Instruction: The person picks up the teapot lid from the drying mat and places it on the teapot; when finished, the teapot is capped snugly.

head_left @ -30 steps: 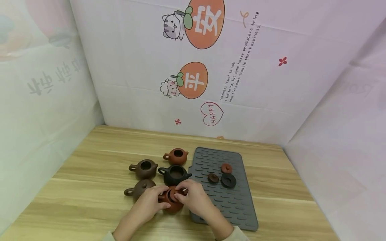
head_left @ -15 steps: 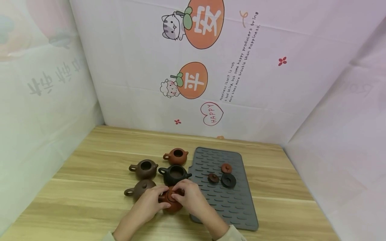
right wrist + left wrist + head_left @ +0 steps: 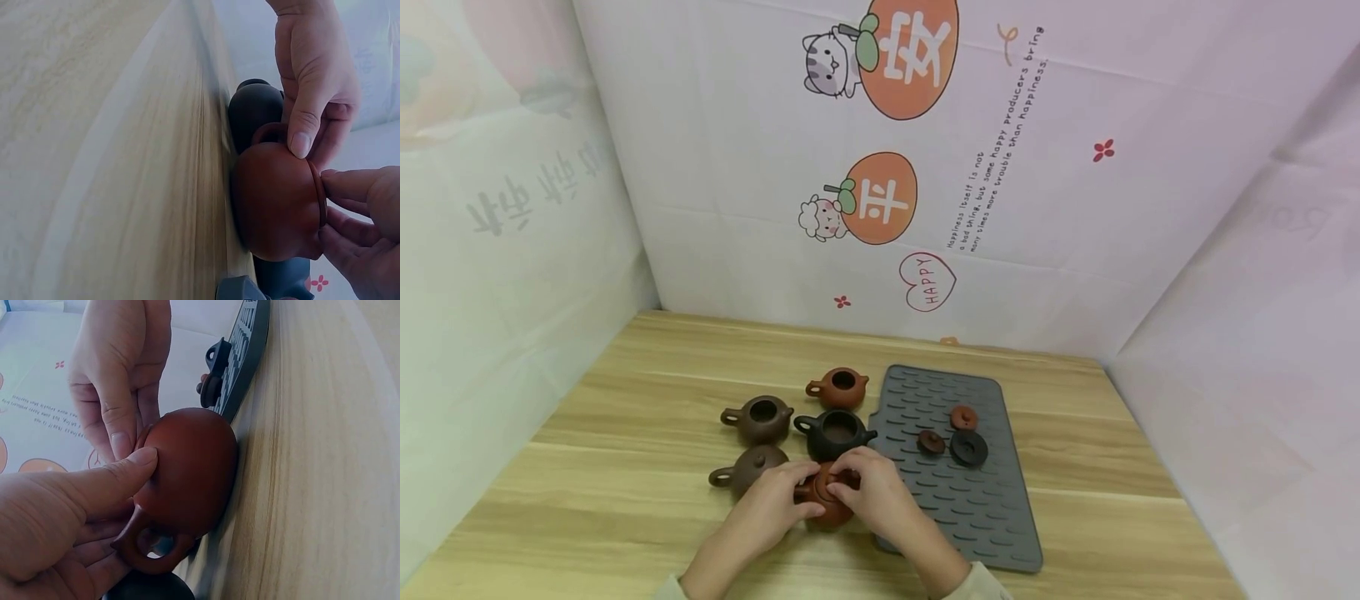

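A red-brown clay teapot [image 3: 826, 507] stands on the wooden table [image 3: 625, 467] at the left edge of a grey ribbed mat [image 3: 992, 517]. My left hand [image 3: 778, 500] grips its body, thumb [image 3: 119, 475] on the side and fingers by the loop handle [image 3: 150, 553]. My right hand [image 3: 868, 490] pinches the lid [image 3: 316, 190], which sits on the pot's mouth. The right wrist view shows the pot [image 3: 275, 200] between the left hand's thumb [image 3: 306, 119] and the right hand's fingers [image 3: 359, 206].
Behind the held pot stand a black teapot [image 3: 835, 433], a dark brown one [image 3: 760, 419] and an orange-brown one [image 3: 838, 387], all lidless, and to its left a lidded brown one [image 3: 747, 469]. Three loose lids [image 3: 958, 437] lie on the mat. Printed sheets wall the table.
The lid, tilted over the pot's mouth a second ago, has come down flat on it. My right hand shifted slightly left with it; my left hand stayed on the pot.
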`<action>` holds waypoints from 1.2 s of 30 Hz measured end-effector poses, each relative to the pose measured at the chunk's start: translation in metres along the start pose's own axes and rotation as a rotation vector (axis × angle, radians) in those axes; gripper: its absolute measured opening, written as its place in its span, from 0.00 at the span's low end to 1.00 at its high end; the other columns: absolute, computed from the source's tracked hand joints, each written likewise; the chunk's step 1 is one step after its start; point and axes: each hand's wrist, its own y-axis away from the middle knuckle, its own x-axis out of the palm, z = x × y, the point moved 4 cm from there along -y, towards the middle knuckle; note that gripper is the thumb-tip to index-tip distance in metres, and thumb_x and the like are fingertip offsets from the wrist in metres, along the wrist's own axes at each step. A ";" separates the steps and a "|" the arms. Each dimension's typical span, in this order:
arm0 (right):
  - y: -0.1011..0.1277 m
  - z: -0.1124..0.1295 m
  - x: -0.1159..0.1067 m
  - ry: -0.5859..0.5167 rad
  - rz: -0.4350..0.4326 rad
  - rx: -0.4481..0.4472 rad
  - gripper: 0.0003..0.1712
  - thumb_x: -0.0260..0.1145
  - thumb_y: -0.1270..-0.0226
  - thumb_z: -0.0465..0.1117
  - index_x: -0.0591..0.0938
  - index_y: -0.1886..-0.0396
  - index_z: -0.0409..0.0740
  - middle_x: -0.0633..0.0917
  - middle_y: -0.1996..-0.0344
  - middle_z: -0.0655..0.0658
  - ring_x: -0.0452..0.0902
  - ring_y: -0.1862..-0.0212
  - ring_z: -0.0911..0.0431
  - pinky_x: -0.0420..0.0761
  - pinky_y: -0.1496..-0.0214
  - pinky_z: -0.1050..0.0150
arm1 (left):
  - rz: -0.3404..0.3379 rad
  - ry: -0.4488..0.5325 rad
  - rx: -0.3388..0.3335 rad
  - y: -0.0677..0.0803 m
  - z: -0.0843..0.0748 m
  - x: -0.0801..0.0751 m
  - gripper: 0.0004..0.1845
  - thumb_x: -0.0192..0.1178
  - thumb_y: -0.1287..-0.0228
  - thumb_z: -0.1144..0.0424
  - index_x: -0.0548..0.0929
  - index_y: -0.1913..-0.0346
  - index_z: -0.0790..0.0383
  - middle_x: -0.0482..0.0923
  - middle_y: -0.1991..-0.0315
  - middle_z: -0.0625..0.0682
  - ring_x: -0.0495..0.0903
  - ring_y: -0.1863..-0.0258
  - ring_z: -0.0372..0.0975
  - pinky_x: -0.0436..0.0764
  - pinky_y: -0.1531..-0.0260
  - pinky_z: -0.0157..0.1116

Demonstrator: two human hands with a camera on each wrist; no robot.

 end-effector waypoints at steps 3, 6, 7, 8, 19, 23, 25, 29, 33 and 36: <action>0.001 0.000 0.000 -0.014 0.003 0.008 0.06 0.74 0.40 0.39 0.86 0.64 0.50 0.81 0.58 0.53 0.77 0.58 0.60 0.80 0.61 0.68 | -0.005 0.001 0.006 0.001 0.000 -0.001 0.26 0.74 0.47 0.63 0.81 0.46 0.71 0.79 0.48 0.63 0.78 0.47 0.54 0.79 0.52 0.50; 0.001 -0.001 0.000 -0.032 -0.004 0.009 0.06 0.74 0.40 0.38 0.86 0.63 0.50 0.81 0.58 0.53 0.78 0.58 0.60 0.80 0.61 0.68 | -0.013 0.000 0.011 0.001 0.000 0.000 0.26 0.74 0.47 0.63 0.81 0.46 0.71 0.80 0.48 0.63 0.78 0.47 0.54 0.79 0.51 0.50; 0.002 -0.002 0.001 -0.036 -0.008 0.008 0.06 0.74 0.40 0.38 0.86 0.63 0.50 0.81 0.58 0.53 0.78 0.58 0.60 0.80 0.61 0.68 | -0.014 -0.001 0.012 0.001 0.001 0.000 0.26 0.74 0.47 0.63 0.81 0.46 0.71 0.80 0.48 0.62 0.78 0.47 0.54 0.79 0.51 0.50; 0.002 -0.002 0.001 -0.039 -0.013 0.007 0.06 0.74 0.40 0.38 0.86 0.63 0.50 0.81 0.58 0.53 0.78 0.58 0.60 0.80 0.61 0.68 | -0.016 -0.002 0.013 0.001 0.001 0.000 0.26 0.74 0.46 0.62 0.81 0.46 0.70 0.79 0.48 0.62 0.78 0.47 0.54 0.79 0.51 0.49; 0.002 -0.016 -0.008 -0.071 -0.037 0.038 0.06 0.74 0.39 0.41 0.87 0.62 0.50 0.82 0.57 0.53 0.80 0.58 0.56 0.81 0.61 0.66 | -0.045 0.002 0.025 0.001 -0.001 -0.005 0.24 0.73 0.46 0.62 0.82 0.47 0.69 0.81 0.48 0.60 0.78 0.47 0.52 0.78 0.50 0.50; 0.002 -0.033 -0.024 -0.037 -0.060 0.069 0.08 0.72 0.38 0.42 0.86 0.59 0.48 0.82 0.55 0.50 0.81 0.56 0.50 0.82 0.60 0.60 | -0.070 0.040 0.045 0.001 -0.002 -0.023 0.24 0.71 0.43 0.59 0.82 0.45 0.67 0.80 0.47 0.57 0.78 0.46 0.51 0.77 0.47 0.51; 0.003 -0.044 -0.033 -0.002 -0.086 0.081 0.09 0.72 0.37 0.40 0.86 0.58 0.46 0.82 0.56 0.48 0.81 0.57 0.49 0.82 0.60 0.58 | -0.096 0.062 0.034 0.000 0.001 -0.037 0.24 0.71 0.42 0.58 0.82 0.44 0.65 0.80 0.45 0.56 0.77 0.45 0.50 0.75 0.45 0.52; 0.003 -0.067 -0.050 0.075 -0.155 0.115 0.10 0.72 0.39 0.35 0.87 0.57 0.42 0.82 0.58 0.46 0.80 0.61 0.52 0.81 0.64 0.59 | -0.158 0.067 -0.007 -0.007 0.016 -0.068 0.23 0.69 0.39 0.60 0.81 0.42 0.64 0.79 0.44 0.58 0.77 0.45 0.52 0.74 0.44 0.53; 0.004 -0.087 -0.060 0.136 -0.187 0.165 0.10 0.72 0.40 0.33 0.86 0.58 0.39 0.81 0.59 0.43 0.79 0.60 0.49 0.81 0.62 0.56 | -0.177 0.070 -0.033 -0.013 0.035 -0.089 0.23 0.66 0.36 0.61 0.79 0.40 0.69 0.78 0.44 0.63 0.78 0.47 0.55 0.77 0.48 0.53; 0.005 -0.098 -0.063 0.181 -0.188 0.189 0.09 0.72 0.40 0.32 0.86 0.59 0.38 0.82 0.57 0.41 0.79 0.55 0.45 0.81 0.57 0.52 | -0.182 0.068 -0.051 -0.017 0.051 -0.097 0.25 0.65 0.35 0.60 0.77 0.39 0.71 0.76 0.44 0.66 0.77 0.48 0.59 0.78 0.50 0.54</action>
